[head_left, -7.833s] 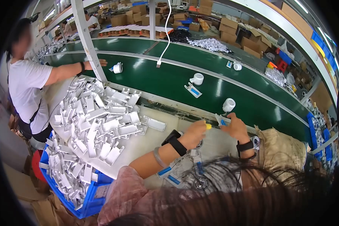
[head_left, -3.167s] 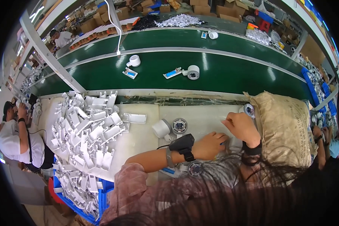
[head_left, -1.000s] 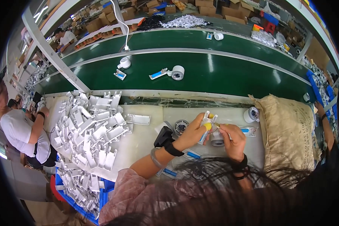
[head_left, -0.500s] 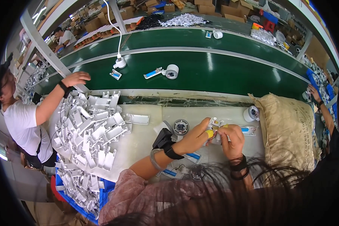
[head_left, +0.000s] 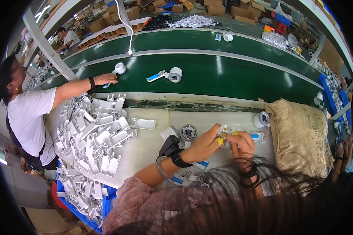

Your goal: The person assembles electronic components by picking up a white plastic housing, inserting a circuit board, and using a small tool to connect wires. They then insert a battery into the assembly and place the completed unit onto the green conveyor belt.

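Observation:
Over the worktable, my left hand (head_left: 206, 141) and my right hand (head_left: 242, 145) meet, both closed on a small white plastic fitting (head_left: 224, 128), which the fingers partly hide. Yellow covers sit on some fingertips. Just beyond my right hand lies a white housing with a blue strip (head_left: 256, 136), next to a white cylindrical lamp head (head_left: 261, 119). Left of my left hand, a round lamp head (head_left: 188, 132) shows its dark face upward. Below my left wrist are another blue-stripped housing (head_left: 177, 179) and a round lamp head (head_left: 205, 179), partly behind hair.
White plastic housings (head_left: 94, 137) are heaped at left, above a blue bin (head_left: 110, 196) of more. A woven sack (head_left: 300, 137) stands at right. Beyond runs a green conveyor belt (head_left: 208, 78) carrying lamp units (head_left: 175, 75). A co-worker's hand (head_left: 106, 79) reaches over it at left.
My hands stay nearly in place, the fitting turned slightly. At left, the co-worker leans in and reaches a lamp unit on the belt. The hand at far right has moved down from the blue bins.

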A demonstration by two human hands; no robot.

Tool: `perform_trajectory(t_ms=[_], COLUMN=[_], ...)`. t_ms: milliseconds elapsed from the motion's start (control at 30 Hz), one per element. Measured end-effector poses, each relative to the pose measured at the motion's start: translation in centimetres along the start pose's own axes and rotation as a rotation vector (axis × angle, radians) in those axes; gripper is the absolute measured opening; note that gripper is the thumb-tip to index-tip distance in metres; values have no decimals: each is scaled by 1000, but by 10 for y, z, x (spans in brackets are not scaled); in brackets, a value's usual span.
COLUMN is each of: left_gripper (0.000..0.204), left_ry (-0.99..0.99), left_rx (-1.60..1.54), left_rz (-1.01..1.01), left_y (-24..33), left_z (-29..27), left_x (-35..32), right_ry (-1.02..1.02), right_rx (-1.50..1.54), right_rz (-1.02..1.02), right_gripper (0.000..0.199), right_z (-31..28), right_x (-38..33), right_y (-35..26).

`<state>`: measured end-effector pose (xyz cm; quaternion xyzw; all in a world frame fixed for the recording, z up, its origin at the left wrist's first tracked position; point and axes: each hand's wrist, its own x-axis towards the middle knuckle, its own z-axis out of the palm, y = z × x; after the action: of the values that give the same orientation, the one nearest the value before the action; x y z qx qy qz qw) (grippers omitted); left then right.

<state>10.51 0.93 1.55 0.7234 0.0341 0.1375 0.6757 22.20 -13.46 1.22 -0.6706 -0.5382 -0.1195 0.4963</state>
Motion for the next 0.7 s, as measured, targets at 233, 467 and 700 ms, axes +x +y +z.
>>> perform_trajectory(t_ms=[233, 467, 700], left_gripper=[27, 26, 26], left_ry=[37, 76, 75], left_rx=[67, 188, 145], left_rz=[46, 267, 121], left_y=[-4, -6, -2], left_z=[1, 3, 5], left_x=[0, 2, -4], right_ry=[35, 67, 63], right_rx=[-23, -24, 9], right_rz=[-48, -44, -35], right_gripper=[23, 21, 19], right_z=[3, 4, 5], right_x=[1, 0, -1], right_y=[0, -2, -3])
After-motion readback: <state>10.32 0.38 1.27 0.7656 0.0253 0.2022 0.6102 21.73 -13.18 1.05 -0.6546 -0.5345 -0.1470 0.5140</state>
